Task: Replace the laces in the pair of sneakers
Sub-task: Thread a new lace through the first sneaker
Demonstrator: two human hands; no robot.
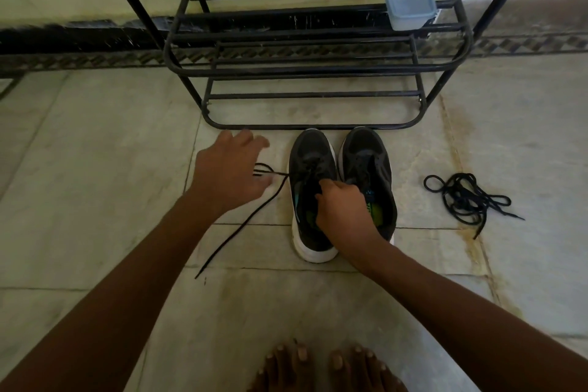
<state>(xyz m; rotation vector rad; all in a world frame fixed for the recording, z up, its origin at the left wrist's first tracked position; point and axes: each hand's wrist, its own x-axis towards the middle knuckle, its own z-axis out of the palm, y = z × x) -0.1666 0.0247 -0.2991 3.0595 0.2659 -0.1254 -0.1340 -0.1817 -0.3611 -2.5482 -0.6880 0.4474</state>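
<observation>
Sneakers point(342, 188) sit mid-frame on floor, toes to rack point(318, 67). Right hand point(345, 210) pinches tongue area of left-of-frame shoe, prob. to steady it; left hand point(229, 169) spread open over lace point(254, 216). Spare laces point(467, 197) at right.

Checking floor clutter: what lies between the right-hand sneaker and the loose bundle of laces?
Only bare floor tile lies between the right sneaker and the lace bundle, seen in the head view.

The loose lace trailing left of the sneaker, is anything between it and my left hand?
Nothing visible. The left hand hovers open right above the loose lace where it leaves the left sneaker, with only bare floor around. The right hand grips that sneaker's opening.
</observation>
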